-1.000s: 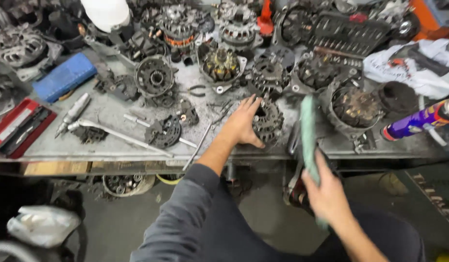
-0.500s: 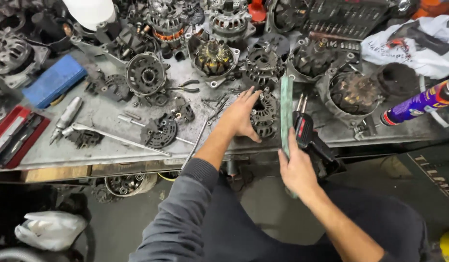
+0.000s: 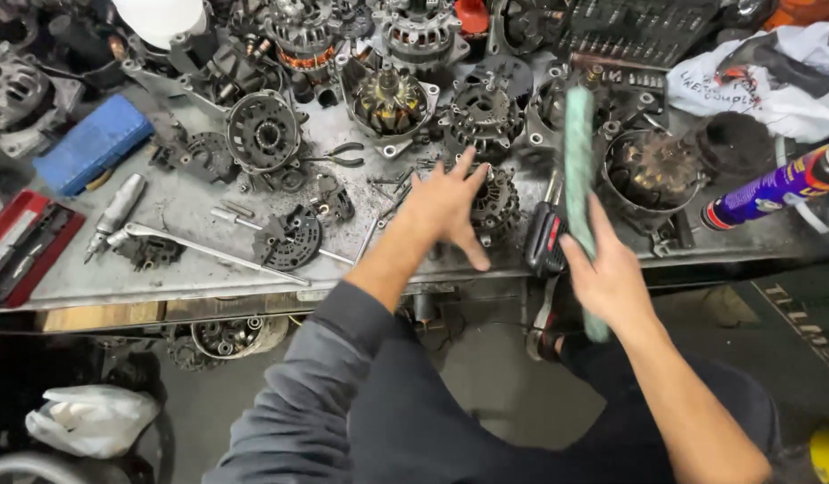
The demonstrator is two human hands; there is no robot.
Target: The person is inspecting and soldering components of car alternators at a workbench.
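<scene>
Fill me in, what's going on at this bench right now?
A person works at a cluttered metal workbench strewn with dismantled alternator parts. The left hand lies spread on a dark alternator housing near the front edge. The right hand holds a long green strip upright beside it. A red-and-black power tool sits between the hands.

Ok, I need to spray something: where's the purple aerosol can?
In the head view the purple aerosol can lies on its side at the bench's far right edge, right of the round housing, below the white bag.

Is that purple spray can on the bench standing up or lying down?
Lying down: the purple spray can rests on its side at the workbench edge.
</scene>
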